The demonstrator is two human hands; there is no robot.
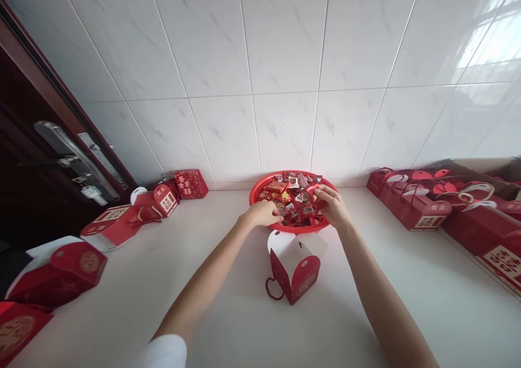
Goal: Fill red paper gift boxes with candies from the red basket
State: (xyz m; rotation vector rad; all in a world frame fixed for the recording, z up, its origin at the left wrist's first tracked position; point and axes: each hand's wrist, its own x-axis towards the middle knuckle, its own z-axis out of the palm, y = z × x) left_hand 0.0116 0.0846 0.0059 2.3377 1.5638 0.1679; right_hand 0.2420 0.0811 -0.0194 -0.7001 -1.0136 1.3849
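A round red plastic basket point(299, 229) full of wrapped candies point(293, 198) stands near the tiled wall. My left hand point(264, 214) reaches over its left rim, fingers curled down among the candies; what they grip is hidden. At the right rim, my right hand point(334, 206) pinches a red-wrapped candy point(312, 190) between thumb and fingers. Just in front of the basket, between my forearms, a red gift box point(304, 282) stands upright with its white-lined flaps raised. A dark red cord loop hangs from its left side.
Several closed red gift boxes point(112, 224) line the left side, beside a dark door point(24, 156) with a metal handle. More red boxes point(419, 202) stand in rows at the right, next to an open cardboard carton point(480, 171). White tiles rise behind the white tabletop point(171, 281).
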